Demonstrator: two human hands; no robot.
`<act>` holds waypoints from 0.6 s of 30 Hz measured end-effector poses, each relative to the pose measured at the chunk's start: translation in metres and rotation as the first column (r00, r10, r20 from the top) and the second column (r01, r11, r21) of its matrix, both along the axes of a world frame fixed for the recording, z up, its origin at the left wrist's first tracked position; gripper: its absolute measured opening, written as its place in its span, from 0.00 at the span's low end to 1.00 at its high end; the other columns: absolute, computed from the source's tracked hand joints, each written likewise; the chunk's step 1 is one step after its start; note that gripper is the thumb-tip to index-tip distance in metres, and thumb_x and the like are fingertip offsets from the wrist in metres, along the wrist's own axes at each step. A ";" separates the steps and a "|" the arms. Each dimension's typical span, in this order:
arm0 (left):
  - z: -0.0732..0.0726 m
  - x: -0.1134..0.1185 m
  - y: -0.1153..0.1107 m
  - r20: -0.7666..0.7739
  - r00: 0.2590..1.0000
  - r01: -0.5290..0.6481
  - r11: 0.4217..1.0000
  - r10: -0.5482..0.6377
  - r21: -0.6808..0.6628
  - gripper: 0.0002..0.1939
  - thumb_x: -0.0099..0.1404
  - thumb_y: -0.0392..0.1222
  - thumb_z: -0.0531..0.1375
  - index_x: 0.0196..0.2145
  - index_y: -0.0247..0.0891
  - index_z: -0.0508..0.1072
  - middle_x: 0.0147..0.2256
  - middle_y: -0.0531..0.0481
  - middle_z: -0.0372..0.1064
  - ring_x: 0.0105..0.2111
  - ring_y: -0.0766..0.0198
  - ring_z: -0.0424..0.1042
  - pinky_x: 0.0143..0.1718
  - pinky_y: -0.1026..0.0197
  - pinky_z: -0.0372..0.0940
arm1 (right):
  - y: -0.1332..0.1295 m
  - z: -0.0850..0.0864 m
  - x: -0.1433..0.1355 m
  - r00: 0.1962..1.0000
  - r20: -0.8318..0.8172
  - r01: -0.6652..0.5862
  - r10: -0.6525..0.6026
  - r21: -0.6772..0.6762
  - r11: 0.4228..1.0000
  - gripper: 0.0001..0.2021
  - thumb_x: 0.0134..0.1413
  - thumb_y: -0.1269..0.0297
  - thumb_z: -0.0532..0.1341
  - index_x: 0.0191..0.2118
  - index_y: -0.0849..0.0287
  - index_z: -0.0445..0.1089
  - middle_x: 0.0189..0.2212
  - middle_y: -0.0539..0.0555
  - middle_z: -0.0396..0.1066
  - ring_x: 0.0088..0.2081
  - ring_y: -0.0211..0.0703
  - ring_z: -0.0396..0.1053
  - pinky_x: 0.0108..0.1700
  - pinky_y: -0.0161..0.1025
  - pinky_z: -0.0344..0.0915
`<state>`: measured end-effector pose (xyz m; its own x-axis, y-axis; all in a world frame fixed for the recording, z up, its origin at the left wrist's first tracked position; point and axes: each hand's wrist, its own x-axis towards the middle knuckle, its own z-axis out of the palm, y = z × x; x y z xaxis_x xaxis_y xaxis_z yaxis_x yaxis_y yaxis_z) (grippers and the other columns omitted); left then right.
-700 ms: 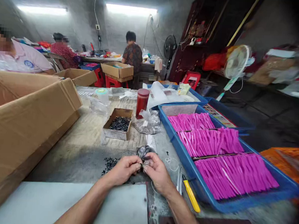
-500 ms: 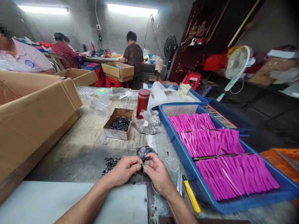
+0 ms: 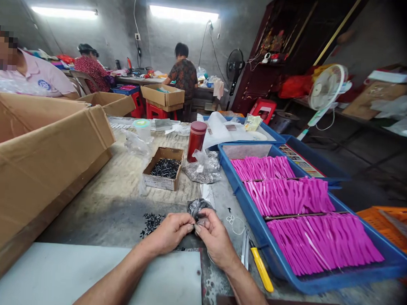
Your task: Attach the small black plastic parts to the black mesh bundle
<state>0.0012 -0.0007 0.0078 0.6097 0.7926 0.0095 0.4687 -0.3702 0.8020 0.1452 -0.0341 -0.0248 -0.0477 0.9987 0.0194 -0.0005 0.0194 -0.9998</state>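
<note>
My left hand (image 3: 172,233) and my right hand (image 3: 217,237) meet fingertip to fingertip over the table, both pinched closed. Whatever lies between the fingertips is too small to make out. Just behind them rests a black plastic bag (image 3: 199,207), partly covered by the fingers. Beside my left hand is a loose pile of small black pieces (image 3: 151,223). Farther back, a small cardboard box (image 3: 161,183) holds many similar dark pieces. A white elastic cord (image 3: 235,223) lies to the right of my right hand.
On the right stands a blue tray (image 3: 234,186) with rows of magenta strips (image 3: 290,195). A yellow-handled screwdriver (image 3: 261,268) lies along it. A large cardboard box (image 3: 41,176) fills the left side. Behind are a red canister (image 3: 196,142) and a clear bag (image 3: 202,170). Other people sit beyond.
The view has shifted slightly, so the surroundings appear a little farther right. Both hands stay together in nearly the same pinch.
</note>
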 end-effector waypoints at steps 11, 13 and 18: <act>-0.004 0.001 -0.002 0.075 0.996 -0.040 0.997 0.045 -0.065 0.07 0.57 0.34 0.49 0.24 0.34 0.65 0.20 0.57 0.57 0.22 0.70 0.56 0.24 0.70 0.53 | 0.001 0.000 0.000 0.999 -0.002 0.045 -0.045 0.004 0.999 0.13 0.42 0.67 0.56 0.38 0.59 0.61 0.17 0.43 0.56 0.20 0.33 0.55 0.23 0.30 0.53; -0.005 0.002 -0.004 0.089 0.994 -0.052 0.996 0.059 -0.078 0.07 0.56 0.35 0.50 0.24 0.34 0.66 0.20 0.57 0.56 0.22 0.70 0.56 0.24 0.70 0.53 | 0.001 0.000 0.000 0.998 0.007 0.058 -0.058 0.009 0.998 0.13 0.43 0.67 0.57 0.39 0.59 0.61 0.17 0.43 0.56 0.20 0.33 0.55 0.23 0.30 0.54; 0.003 -0.001 -0.005 0.132 0.983 -0.115 0.988 0.127 -0.099 0.07 0.56 0.37 0.50 0.24 0.33 0.66 0.18 0.57 0.56 0.21 0.70 0.56 0.22 0.70 0.53 | 0.003 -0.001 0.000 0.989 -0.064 0.136 -0.136 -0.001 0.991 0.18 0.41 0.64 0.59 0.42 0.61 0.60 0.16 0.43 0.59 0.20 0.35 0.58 0.24 0.32 0.56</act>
<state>0.0006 -0.0059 0.0103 0.5070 0.8619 0.0118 0.3884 -0.2407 0.8895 0.1451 -0.0310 -0.0255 0.0901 0.9957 0.0217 -0.0614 0.0273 -0.9977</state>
